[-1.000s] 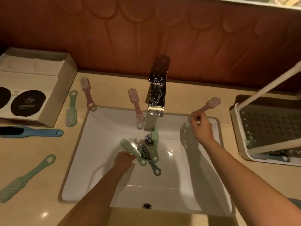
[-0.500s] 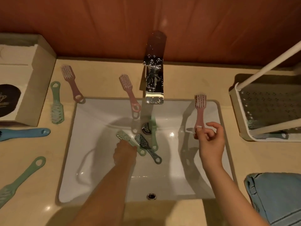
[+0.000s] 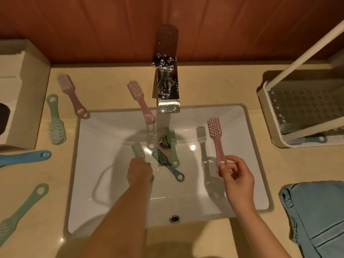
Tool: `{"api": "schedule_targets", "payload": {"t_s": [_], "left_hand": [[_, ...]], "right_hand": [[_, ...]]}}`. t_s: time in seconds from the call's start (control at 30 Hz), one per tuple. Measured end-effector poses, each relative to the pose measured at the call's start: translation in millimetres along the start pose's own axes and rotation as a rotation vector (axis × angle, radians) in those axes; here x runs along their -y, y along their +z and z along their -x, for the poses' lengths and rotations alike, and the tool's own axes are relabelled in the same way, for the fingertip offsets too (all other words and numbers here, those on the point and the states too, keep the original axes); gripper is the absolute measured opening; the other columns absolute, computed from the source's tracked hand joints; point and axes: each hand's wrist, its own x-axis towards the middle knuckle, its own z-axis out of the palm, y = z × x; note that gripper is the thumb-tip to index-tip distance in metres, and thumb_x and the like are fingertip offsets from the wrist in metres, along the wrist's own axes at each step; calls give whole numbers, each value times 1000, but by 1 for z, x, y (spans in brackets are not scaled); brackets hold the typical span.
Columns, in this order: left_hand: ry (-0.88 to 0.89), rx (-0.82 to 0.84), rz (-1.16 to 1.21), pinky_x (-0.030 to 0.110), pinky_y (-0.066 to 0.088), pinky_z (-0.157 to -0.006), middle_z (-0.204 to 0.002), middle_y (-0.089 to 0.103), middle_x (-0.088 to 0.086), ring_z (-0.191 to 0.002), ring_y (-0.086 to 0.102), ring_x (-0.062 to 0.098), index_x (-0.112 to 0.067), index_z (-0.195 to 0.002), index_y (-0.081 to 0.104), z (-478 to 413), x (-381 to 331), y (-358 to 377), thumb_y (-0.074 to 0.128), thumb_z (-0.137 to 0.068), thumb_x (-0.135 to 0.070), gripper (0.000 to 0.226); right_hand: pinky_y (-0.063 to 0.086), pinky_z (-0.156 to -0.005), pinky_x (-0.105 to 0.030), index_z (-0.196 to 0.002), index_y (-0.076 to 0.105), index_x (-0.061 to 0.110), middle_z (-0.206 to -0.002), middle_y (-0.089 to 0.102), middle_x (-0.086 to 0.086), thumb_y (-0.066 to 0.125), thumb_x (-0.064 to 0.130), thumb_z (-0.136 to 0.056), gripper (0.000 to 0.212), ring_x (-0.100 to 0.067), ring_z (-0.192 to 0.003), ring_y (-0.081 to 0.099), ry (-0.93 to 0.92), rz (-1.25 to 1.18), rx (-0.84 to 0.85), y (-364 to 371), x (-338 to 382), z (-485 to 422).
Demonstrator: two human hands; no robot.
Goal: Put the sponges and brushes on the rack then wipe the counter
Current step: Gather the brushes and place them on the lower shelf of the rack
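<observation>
My right hand pinches the handle end of a pink brush and holds it above the right side of the white sink. Down in the basin, my left hand is closed around the handle of a light green brush. A dark teal brush and another green brush lie by the drain. Two pink brushes lie on the counter behind the sink. The cream rack stands at the right, with a blue brush on its lower tray.
A chrome faucet rises behind the basin. On the left counter lie a green brush, a blue brush and a green brush, beside a cardboard box. A blue cloth lies at the right front.
My right hand lifted the pink brush off the sink's back right rim and drew it toward me over the basin. My left hand closed on the light green brush.
</observation>
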Motion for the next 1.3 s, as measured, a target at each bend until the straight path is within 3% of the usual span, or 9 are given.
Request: {"api": "schedule_targets", "payload": {"t_s": [0.2,0.37,0.47,0.57,0.73,0.87,1.03,1.17,1.3], "left_hand": [[31,121,32,35,50,-77,-102,65,16,-94,63,34,-1,-107,57,-9,18,-25,58,-81,-15,30],[-11,323,526,51,56,-77,-80,62,17,-69,63,30,5,-108,56,-2,27,-38,54,-90,-3,20],[11,430,688,35,59,-53,-77,64,15,-62,66,22,-3,-106,52,17,36,-50,47,-95,-4,12],[54,444,703,21,47,-43,-72,63,11,-55,64,16,-11,-97,53,38,42,-57,42,-97,-8,11],[94,576,725,27,46,-49,-71,50,8,-47,42,13,-8,-96,51,77,31,-69,34,-98,-7,17],[228,647,663,25,36,-48,-73,58,7,-45,41,11,-10,-104,54,101,22,-84,34,-100,-31,29],[404,602,595,25,31,-47,-63,52,7,-47,43,13,-17,-98,55,119,14,-98,54,-91,-32,16],[402,505,648,24,33,-43,-57,48,5,-45,40,12,-19,-93,55,128,9,-97,63,-86,-23,10],[410,474,699,21,34,-40,-61,48,7,-48,38,13,-13,-105,56,144,1,-90,64,-86,-20,21]], "right_hand": [[54,-76,-31,-91,61,30,-84,68,1,54,9,-91,22,-20,-78,65,8,29,-6,-1,-5,6],[53,-76,-31,-93,65,19,-84,65,4,47,5,-94,23,-16,-79,62,48,16,-12,0,0,12],[52,-76,-32,-94,66,13,-82,64,1,46,4,-94,22,-13,-77,60,55,11,-5,0,4,17],[51,-75,-29,-90,65,16,-85,64,0,44,3,-95,25,-14,-79,60,45,15,18,1,8,26],[51,-66,-17,-85,66,18,-80,65,-4,47,2,-93,27,-17,-72,59,61,-65,90,0,18,38],[51,-66,-18,-82,67,17,-76,62,-4,47,-1,-93,28,-17,-70,58,39,-62,156,-1,22,47],[49,-64,-17,-80,65,22,-75,62,-2,47,0,-93,31,-18,-70,57,-8,21,199,-2,26,48],[44,-92,-31,-98,68,24,-106,67,4,52,15,-92,19,-15,-102,59,-171,371,253,-5,30,44],[4,-116,-36,-133,50,28,-150,34,5,44,40,-95,40,-16,-142,21,-298,841,525,-10,39,39]]}}
